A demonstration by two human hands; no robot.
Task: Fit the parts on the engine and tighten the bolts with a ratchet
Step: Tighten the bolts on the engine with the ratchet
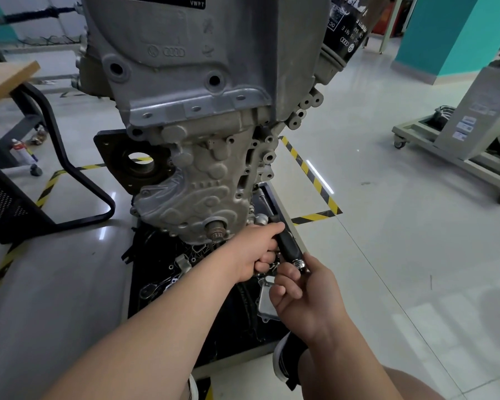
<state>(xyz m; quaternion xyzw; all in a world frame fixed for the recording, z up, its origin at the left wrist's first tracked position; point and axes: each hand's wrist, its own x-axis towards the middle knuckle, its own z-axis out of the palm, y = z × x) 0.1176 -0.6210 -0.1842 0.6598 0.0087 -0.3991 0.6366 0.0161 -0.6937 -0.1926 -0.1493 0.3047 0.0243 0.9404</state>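
Note:
A grey engine stands upright on a black base tray, its ribbed lower cover facing me with a crank stub at the bottom. My left hand grips the black handle of a ratchet just right of the stub. The ratchet's head end is hidden behind the engine's lower edge. My right hand pinches the chrome butt end of the ratchet handle from below.
Loose metal parts and gaskets lie in the black tray under my hands. A black chair frame and wooden desk stand at left. A wheeled grey stand is at right. Yellow-black floor tape borders the engine.

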